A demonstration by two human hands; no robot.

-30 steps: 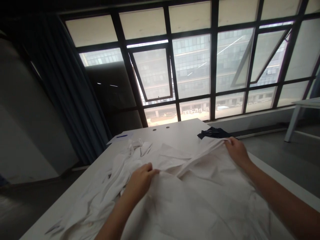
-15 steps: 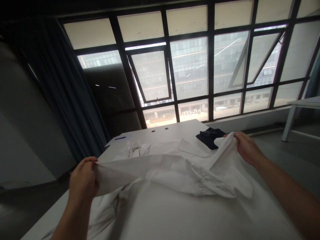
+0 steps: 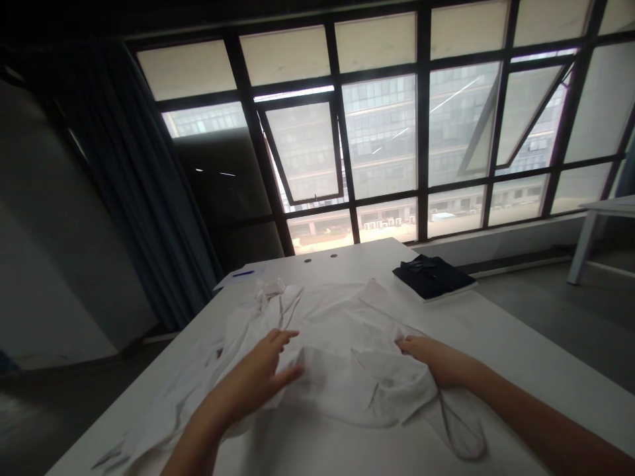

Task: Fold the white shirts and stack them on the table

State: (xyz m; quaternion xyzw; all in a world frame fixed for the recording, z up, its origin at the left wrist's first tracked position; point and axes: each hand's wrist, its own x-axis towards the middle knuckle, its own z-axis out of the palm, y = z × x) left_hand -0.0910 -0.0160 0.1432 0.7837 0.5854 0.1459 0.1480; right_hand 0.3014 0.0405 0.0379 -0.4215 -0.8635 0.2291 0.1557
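A crumpled white shirt (image 3: pixel 342 317) lies spread over the white table (image 3: pixel 526 350), with a loose fold gathered near its middle. My left hand (image 3: pixel 253 377) hovers low over the cloth, fingers spread and holding nothing. My right hand (image 3: pixel 431 360) rests flat on the fold of the shirt, its fingers together and not gripping. Part of the shirt is hidden under my hands and forearms. Beyond my right hand, a folded navy garment (image 3: pixel 431 276) lies on the table, apart from the shirt.
A sheet of paper (image 3: pixel 238 277) with a blue pen (image 3: pixel 243 273) and small dark discs (image 3: pixel 320 259) lie at the far end of the table. Grey floor surrounds it. A white side table (image 3: pixel 602 215) stands at far right, before large windows.
Both hands have let go of the raised shirt and moved down and inward. The shirt now lies low on the table, and the navy garment shows fully.
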